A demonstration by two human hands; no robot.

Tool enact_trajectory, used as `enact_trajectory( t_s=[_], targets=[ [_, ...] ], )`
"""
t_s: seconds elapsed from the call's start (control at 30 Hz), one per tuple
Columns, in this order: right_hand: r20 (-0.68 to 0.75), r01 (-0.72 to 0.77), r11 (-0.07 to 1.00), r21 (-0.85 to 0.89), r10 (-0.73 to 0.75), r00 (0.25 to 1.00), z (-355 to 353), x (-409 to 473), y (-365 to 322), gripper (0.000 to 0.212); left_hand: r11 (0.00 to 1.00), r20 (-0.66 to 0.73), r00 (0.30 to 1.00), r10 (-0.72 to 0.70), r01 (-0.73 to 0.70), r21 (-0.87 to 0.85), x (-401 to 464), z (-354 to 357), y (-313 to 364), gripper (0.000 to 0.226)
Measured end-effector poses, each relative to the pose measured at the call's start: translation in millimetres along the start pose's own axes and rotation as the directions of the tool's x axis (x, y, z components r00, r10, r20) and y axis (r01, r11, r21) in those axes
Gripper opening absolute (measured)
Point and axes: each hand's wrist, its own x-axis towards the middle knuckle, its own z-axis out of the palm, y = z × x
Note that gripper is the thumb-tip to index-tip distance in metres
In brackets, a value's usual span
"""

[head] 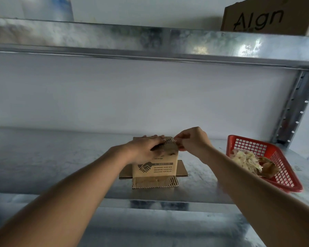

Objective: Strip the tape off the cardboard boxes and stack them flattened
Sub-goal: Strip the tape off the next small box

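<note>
Left hand lies flat across the top of the box, fingers straight, pinning it to the shelf so it cannot lift. Right hand pinches something at the box's top right edge, apparently a strip of tape, though blur hides it. The box stands mid-shelf, bottom flaps splayed. Near the shelf's right edge, a red basket holds wadded scraps, probably stripped tape.

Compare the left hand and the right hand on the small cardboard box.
The left hand lies flat with straight fingers, pressing down on the top of the small cardboard box; the right hand has curled fingers and pinches something at the box's top right edge. The left sits over the box, the right beside it. Both touch the same box.
</note>
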Motion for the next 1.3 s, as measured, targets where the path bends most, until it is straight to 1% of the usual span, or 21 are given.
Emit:
enact_trajectory(
  t_s=[0.03, 0.1, 0.17, 0.2, 0.23, 0.27, 0.33, 0.4, 0.47, 0.57, 0.63, 0.73, 0.83, 0.9, 1.13, 1.3],
  targets=[
    [0.045, -0.042, 0.997, 0.060, 0.039, 0.998, -3, 2, -1, 0.020, 1.000, 0.006, 1.000, -0.002, 0.002, 0.002, 0, 0, 0, 0.061],
    [0.143, -0.085, 0.985, 0.148, 0.064, 0.988, -11, 4, -1, 0.022, 1.000, 0.014, 1.000, -0.004, 0.004, 0.010, 1, 0, 1, 0.061],
    [0.182, -0.083, 0.985, 0.154, 0.054, 0.982, -15, 4, 2, 0.011, 1.000, 0.012, 1.000, 0.002, -0.002, 0.012, 1, -1, 1, 0.061],
    [0.173, -0.082, 0.987, 0.138, 0.057, 0.983, -13, 3, 3, 0.007, 1.000, 0.009, 1.000, 0.007, -0.007, 0.010, 1, -1, 0, 0.060],
    [0.153, -0.080, 0.992, 0.101, 0.064, 0.986, -10, 2, 5, 0.006, 1.000, 0.007, 1.000, 0.010, -0.010, 0.009, 0, -1, 0, 0.060],
    [0.136, -0.076, 0.996, 0.048, 0.069, 0.988, -5, 2, 7, 0.009, 1.000, 0.005, 1.000, 0.010, -0.010, 0.009, 0, 0, 1, 0.061],
    [0.113, -0.083, 0.996, -0.018, 0.084, 0.990, 2, 1, 11, 0.022, 1.000, -0.008, 1.000, 0.014, -0.013, 0.019, -1, 1, 2, 0.060],
    [0.074, -0.107, 0.994, 0.014, 0.106, 0.992, 3, 0, 12, 0.029, 0.999, -0.023, 0.999, 0.025, -0.024, 0.041, -1, 1, 3, 0.059],
    [0.046, -0.114, 0.993, 0.041, 0.113, 0.993, 1, -1, 12, 0.030, 0.997, -0.032, 0.999, 0.039, -0.037, 0.065, -1, 1, 2, 0.059],
    [0.056, -0.136, 0.984, 0.117, 0.130, 0.990, 3, -3, 10, 0.039, 0.995, -0.029, 0.999, 0.044, -0.041, 0.093, 1, 4, 0, 0.061],
    [0.057, -0.132, 0.986, 0.105, 0.126, 0.990, 5, -3, 8, 0.041, 0.993, -0.026, 0.998, 0.050, -0.047, 0.111, 2, 6, -1, 0.063],
    [0.010, -0.125, 0.990, 0.066, 0.125, 0.992, 7, -3, 4, 0.037, 0.989, -0.036, 0.997, 0.074, -0.069, 0.131, 3, 7, -3, 0.062],
    [-0.032, -0.049, 0.999, -0.007, 0.048, 0.998, 11, -4, -1, 0.022, 0.985, -0.050, 0.996, 0.078, -0.069, 0.159, 3, 7, -2, 0.062],
    [-0.059, -0.017, 0.998, -0.059, 0.014, 0.998, 13, -8, -1, 0.017, 0.983, -0.056, 0.995, 0.079, -0.069, 0.168, 1, 8, -2, 0.062],
    [-0.101, -0.017, 0.996, -0.088, 0.008, 0.995, 4, -25, 12, 0.018, 0.985, -0.047, 0.993, 0.107, -0.099, 0.141, -2, 6, -1, 0.060],
    [-0.121, 0.080, 0.977, -0.199, -0.106, 0.987, 8, -34, 15, 0.012, 0.984, -0.034, 0.993, 0.111, -0.104, 0.147, -1, 6, 0, 0.062]
  ],
)
